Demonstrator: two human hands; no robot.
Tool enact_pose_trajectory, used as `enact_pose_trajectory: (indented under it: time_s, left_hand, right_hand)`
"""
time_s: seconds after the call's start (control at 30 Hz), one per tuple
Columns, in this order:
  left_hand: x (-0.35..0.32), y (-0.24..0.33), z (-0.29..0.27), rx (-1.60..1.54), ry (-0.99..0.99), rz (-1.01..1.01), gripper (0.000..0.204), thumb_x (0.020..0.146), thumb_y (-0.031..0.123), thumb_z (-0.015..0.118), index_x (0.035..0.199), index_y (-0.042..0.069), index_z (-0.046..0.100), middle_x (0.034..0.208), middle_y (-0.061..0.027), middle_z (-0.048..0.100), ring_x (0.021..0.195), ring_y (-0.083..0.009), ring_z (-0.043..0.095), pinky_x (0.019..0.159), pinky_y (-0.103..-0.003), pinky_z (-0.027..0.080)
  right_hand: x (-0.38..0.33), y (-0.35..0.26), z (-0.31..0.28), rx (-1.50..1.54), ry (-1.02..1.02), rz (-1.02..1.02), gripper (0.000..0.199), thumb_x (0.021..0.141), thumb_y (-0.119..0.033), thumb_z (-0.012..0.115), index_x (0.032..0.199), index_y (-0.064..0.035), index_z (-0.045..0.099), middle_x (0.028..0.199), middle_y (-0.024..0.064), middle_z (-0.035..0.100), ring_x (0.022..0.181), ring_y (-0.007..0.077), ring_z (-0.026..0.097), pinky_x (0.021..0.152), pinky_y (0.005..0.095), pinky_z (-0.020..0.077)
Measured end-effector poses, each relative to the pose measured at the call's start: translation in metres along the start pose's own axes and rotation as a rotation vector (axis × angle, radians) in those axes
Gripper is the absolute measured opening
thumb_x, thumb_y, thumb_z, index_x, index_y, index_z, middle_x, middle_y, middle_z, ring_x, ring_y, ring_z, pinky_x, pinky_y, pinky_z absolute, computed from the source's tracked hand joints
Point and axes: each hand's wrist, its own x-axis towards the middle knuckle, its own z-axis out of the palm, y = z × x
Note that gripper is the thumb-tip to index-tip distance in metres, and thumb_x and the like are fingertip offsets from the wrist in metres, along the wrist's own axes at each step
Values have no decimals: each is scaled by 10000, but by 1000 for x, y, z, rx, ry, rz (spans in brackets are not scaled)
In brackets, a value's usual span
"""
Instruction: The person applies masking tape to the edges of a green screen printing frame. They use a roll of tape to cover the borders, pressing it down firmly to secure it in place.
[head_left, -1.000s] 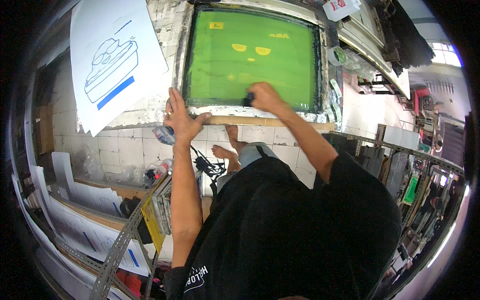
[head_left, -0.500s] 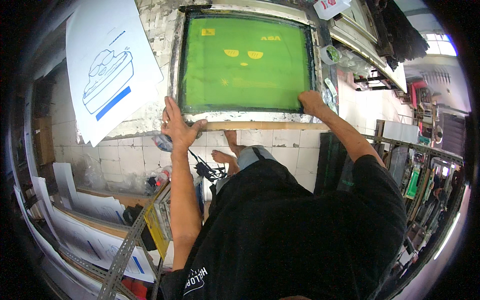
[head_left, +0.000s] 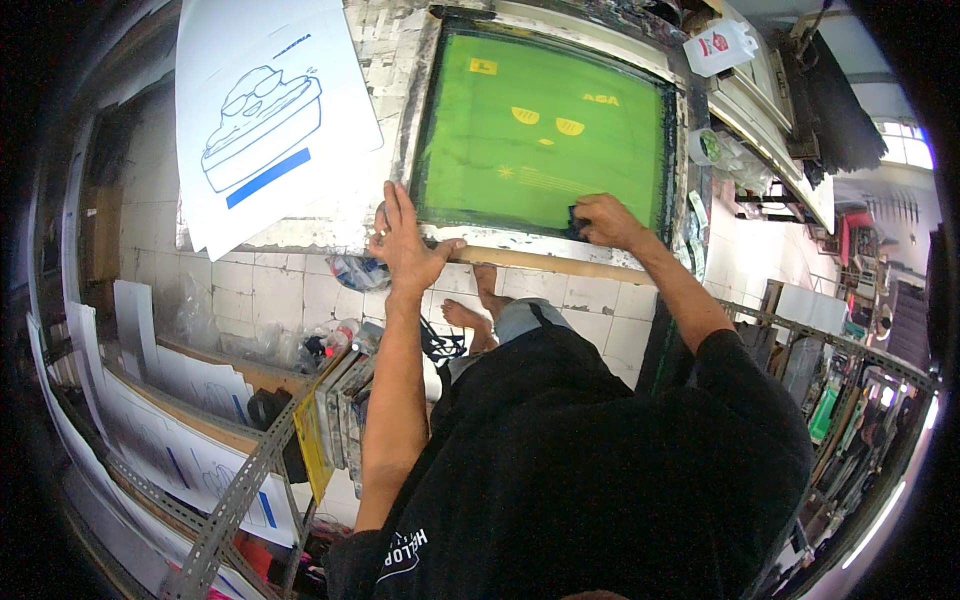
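L hand (head_left: 408, 250) splayed against frame (head_left: 530, 242); R hand (head_left: 610, 220) grips dark cloth (head_left: 577, 222), prob., on green screen (head_left: 560, 158); tiled flr (head_left: 590, 292).

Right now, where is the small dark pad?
In the head view, the small dark pad is in the right hand, at the near edge of the green rectangular screen, right of its middle.

Light glares through the pale rectangular window (head_left: 905, 145), far right; the near black fabric shirt (head_left: 600, 470) looks grainy, dark; edges bend and blacken
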Motion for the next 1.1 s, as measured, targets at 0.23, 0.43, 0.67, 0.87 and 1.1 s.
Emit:
enact_pose_trajectory:
  time_s: [0.23, 0.43, 0.67, 0.87, 1.1]
  left_hand:
    - [-1, -1, -2, -22, 13, 20, 1333, 509, 457, 886, 1531, 114, 103, 1593, -120, 133, 1379, -417, 245, 993, -634, 225]
    - [-1, 0, -2, -25, 6, 20, 1332, 529, 416, 895, 1533, 112, 74, 1605, -110, 105, 1404, -376, 225, 1018, -625, 208]
    - [-1, -4, 1, 61, 5, 39, 1296, 574, 495, 848, 1533, 107, 67, 1608, -110, 79, 1404, -371, 223, 991, -647, 226]
    - [0, -8, 7, -11, 8, 71, 1284, 593, 447, 854, 1537, 119, 47, 1611, -115, 67, 1425, -353, 215, 1002, -651, 212]
    - [0, -2, 2, 43, -14, 24, 1314, 567, 434, 866, 1540, 129, 37, 1614, -102, 67, 1430, -370, 195, 1056, -624, 193]
  right_hand:
    - [141, -87, 45, 115, 302, -114, 120, 569, -57, 604, 670, 4, 625, 719, 219, 609, 694, 433, 604, 637, 519, 488]
    - [210, -139, 52, 182, 390, -50, 132, 561, -72, 627, 671, -11, 667, 694, 246, 626, 692, 445, 627, 632, 512, 504]
    - [61, -40, 41, 9, 328, 179, 172, 600, -60, 636, 763, -31, 680, 780, 220, 653, 783, 411, 636, 717, 493, 521]
    - [-82, 43, 25, -198, 334, 405, 116, 670, -96, 643, 764, -29, 657, 791, 210, 651, 796, 400, 640, 722, 488, 508]
    - [-102, 63, 12, -354, 28, 475, 186, 634, -46, 652, 819, -34, 667, 876, 195, 654, 869, 370, 645, 736, 479, 523]
